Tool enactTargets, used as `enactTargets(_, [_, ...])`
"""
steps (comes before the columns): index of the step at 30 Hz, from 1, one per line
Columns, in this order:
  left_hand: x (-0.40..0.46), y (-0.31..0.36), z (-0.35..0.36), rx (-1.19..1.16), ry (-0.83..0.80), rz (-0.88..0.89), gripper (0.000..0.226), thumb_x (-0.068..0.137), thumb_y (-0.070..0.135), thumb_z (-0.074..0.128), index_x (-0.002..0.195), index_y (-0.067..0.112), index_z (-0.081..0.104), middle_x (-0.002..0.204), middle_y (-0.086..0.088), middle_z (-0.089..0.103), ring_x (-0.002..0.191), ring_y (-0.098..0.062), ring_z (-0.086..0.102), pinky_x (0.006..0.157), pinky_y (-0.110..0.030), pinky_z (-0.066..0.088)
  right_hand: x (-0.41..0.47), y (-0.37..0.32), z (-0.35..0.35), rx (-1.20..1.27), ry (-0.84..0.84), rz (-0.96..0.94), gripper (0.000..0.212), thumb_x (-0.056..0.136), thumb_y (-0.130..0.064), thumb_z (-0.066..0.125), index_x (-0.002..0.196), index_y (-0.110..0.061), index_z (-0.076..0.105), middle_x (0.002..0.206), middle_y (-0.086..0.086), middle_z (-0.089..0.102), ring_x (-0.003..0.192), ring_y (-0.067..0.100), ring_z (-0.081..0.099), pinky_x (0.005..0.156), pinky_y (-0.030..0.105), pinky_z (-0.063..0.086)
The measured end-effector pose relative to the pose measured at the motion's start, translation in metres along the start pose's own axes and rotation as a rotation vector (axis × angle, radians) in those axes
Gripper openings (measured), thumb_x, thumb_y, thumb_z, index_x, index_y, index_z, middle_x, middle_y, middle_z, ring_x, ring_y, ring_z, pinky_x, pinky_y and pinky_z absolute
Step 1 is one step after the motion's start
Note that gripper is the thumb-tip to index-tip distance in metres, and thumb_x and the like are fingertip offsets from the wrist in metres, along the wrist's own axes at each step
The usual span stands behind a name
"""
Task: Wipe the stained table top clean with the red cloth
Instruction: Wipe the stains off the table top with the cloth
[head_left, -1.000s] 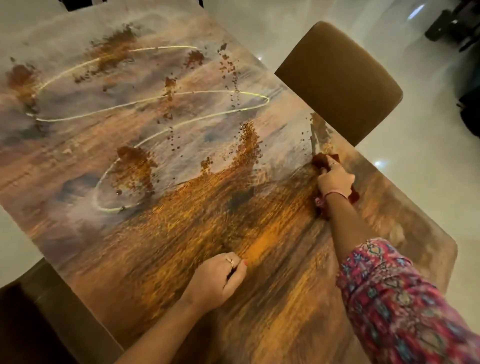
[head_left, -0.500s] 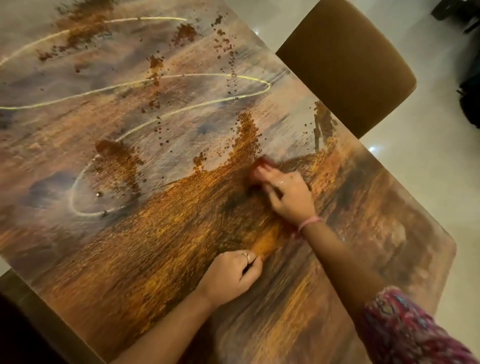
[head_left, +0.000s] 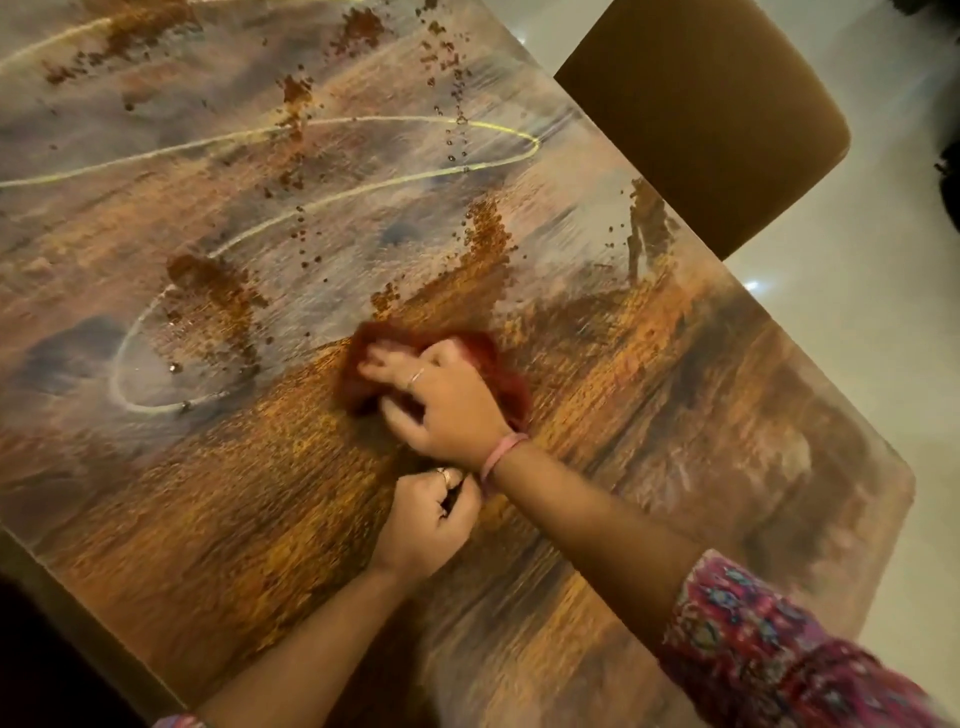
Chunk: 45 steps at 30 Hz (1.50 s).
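Left hand (head_left: 426, 525): nearest me, curled into a loose fist with nothing in it, resting on the surface (head_left: 727, 467) just short of the red cloth. If I lean on it while wiping, it smears whatever is under it.
Right hand (head_left: 441, 400): pressed flat over the red cloth, fingers (head_left: 374, 366) spread across the top of it; my grip is a press more than a clench. The wrist almost touches my left fist, so the two hands could knock together on a pull back toward me.
Red cloth (head_left: 363, 384): bunched under my right hand, at the boundary where the streaked near part of the surface meets the spotted far part. It blurs in the picture, so I cannot tell how it is folded. A soiled, wadded cloth would likely drag colour instead of lifting it.
Brown stains (head_left: 208, 286): beyond the cloth and to its left, in blotches and scattered drops. A hard push may spread them wider.
Pale looping streak (head_left: 415, 122): farther than the cloth; needs a long reach.
Chair (head_left: 701, 104): beyond the cloth to the right, near the edge; grains pushed that way could land on it.
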<state>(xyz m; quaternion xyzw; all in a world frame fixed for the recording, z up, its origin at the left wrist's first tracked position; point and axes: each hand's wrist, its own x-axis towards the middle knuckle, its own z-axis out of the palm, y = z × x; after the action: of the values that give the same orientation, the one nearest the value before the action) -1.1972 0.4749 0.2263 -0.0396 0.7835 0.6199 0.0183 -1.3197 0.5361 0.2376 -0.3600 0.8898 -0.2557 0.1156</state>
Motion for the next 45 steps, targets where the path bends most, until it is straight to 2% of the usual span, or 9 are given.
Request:
enactTargets(5, [0.001,-0.003,0.0,-0.067,-0.003,-0.062,0.042,0.091,0.031,0.047,0.058,0.008,0.059,0.049,-0.002,0.057,0.039,-0.01,0.052,0.041,-0.027,0.041,0.01,0.024,-0.016,-0.121,-0.117,-0.286,0.039,0.091,-0.026,0.057,0.131,-0.026,0.057,0.137,-0.003,0.056,0.089,0.022,0.053,0.08,0.03,0.042])
enactTargets(11, [0.003,-0.005,0.001,-0.227,0.021,-0.145,0.036,0.098,0.027,0.04,0.073,0.015,0.061,0.055,-0.002,0.061,0.04,-0.011,0.053,0.042,-0.018,0.041,-0.004,0.148,-0.095,-0.231,0.382,0.652,0.043,0.093,-0.026,0.047,0.136,-0.03,0.051,0.133,0.0,0.058,0.122,0.027,0.051,0.109,0.035,0.034])
enactTargets(18, [0.002,-0.007,0.003,-0.198,0.014,-0.116,0.035,0.1,0.028,0.036,0.076,0.016,0.058,0.055,-0.001,0.06,0.04,-0.011,0.053,0.042,-0.021,0.042,-0.06,0.206,-0.148,-0.12,0.61,1.393,0.035,0.097,-0.021,0.043,0.129,-0.015,0.056,0.128,0.014,0.056,0.116,0.031,0.052,0.089,0.024,0.035])
enactTargets(21, [0.002,-0.006,0.003,-0.172,0.0,-0.102,0.035,0.1,0.028,0.036,0.075,0.015,0.058,0.054,0.001,0.06,0.04,-0.011,0.053,0.044,-0.019,0.042,-0.033,0.168,-0.122,-0.199,0.558,1.238,0.041,0.096,-0.022,0.043,0.137,-0.026,0.048,0.139,0.007,0.047,0.12,0.026,0.048,0.08,0.015,0.024])
enactTargets(26, [0.003,-0.002,0.001,-0.174,-0.001,-0.117,0.036,0.098,0.031,0.036,0.074,0.015,0.057,0.054,-0.001,0.061,0.038,-0.009,0.052,0.042,-0.016,0.041,0.001,0.056,-0.044,-0.197,0.108,0.328,0.045,0.095,-0.031,0.047,0.14,-0.031,0.046,0.143,-0.001,0.048,0.116,0.031,0.046,0.102,0.033,0.032])
enactTargets(29, [0.004,0.0,0.0,-0.175,0.003,-0.141,0.037,0.097,0.031,0.037,0.073,0.013,0.057,0.053,-0.002,0.061,0.037,-0.009,0.052,0.041,-0.015,0.04,-0.013,0.03,-0.024,-0.223,0.077,0.12,0.041,0.092,-0.042,0.052,0.132,-0.033,0.055,0.134,-0.004,0.057,0.099,0.027,0.051,0.079,0.038,0.047])
enactTargets(32, [0.004,0.0,0.0,-0.207,0.003,-0.161,0.037,0.097,0.032,0.037,0.075,0.012,0.058,0.053,-0.004,0.06,0.038,-0.012,0.052,0.042,-0.018,0.042,-0.011,0.063,-0.043,-0.345,0.092,0.145,0.042,0.094,-0.043,0.045,0.136,-0.041,0.047,0.136,-0.011,0.054,0.107,0.026,0.052,0.077,0.037,0.048])
enactTargets(40, [0.005,0.001,0.001,-0.272,0.009,-0.175,0.039,0.097,0.034,0.037,0.076,0.011,0.059,0.054,-0.003,0.06,0.04,-0.014,0.052,0.043,-0.022,0.043,-0.017,0.165,-0.115,-0.325,0.417,1.062,0.045,0.095,-0.024,0.045,0.139,-0.026,0.047,0.136,0.006,0.053,0.119,0.033,0.048,0.096,0.036,0.033])
enactTargets(45, [0.006,0.001,0.0,-0.259,-0.002,-0.185,0.04,0.099,0.035,0.037,0.075,0.011,0.059,0.053,-0.004,0.06,0.039,-0.014,0.052,0.042,-0.02,0.042,-0.028,0.056,-0.036,-0.322,0.2,0.458,0.045,0.092,-0.024,0.052,0.136,-0.026,0.051,0.13,0.007,0.057,0.105,0.029,0.05,0.083,0.031,0.038])
